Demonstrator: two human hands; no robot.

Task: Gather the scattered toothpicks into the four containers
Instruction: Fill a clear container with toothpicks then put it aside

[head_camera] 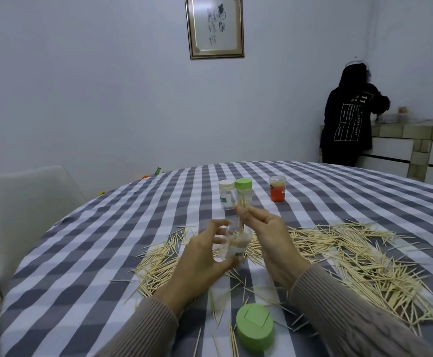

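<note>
Nearest us lies a green lid (pixel 255 327) on the checked tablecloth (pixel 81 253). Our left hand (pixel 205 256) grips an open clear jar (pixel 233 243) — our right hand (pixel 269 235) pinches a bundle of toothpicks (pixel 241 217) standing in its mouth. Loose toothpicks (pixel 352 256) lie scattered around both hands. Farther back stand a white-lidded jar (pixel 227 194), a green-lidded jar (pixel 243 193) and a red jar (pixel 277 188).

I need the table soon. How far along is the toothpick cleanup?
Done: three capped containers stand at the back. In hand: the left hand holds an open clear container while the right hand feeds in a bunch; its green lid lies off. Left: most scattered toothpicks remain on the tablecloth.
</note>
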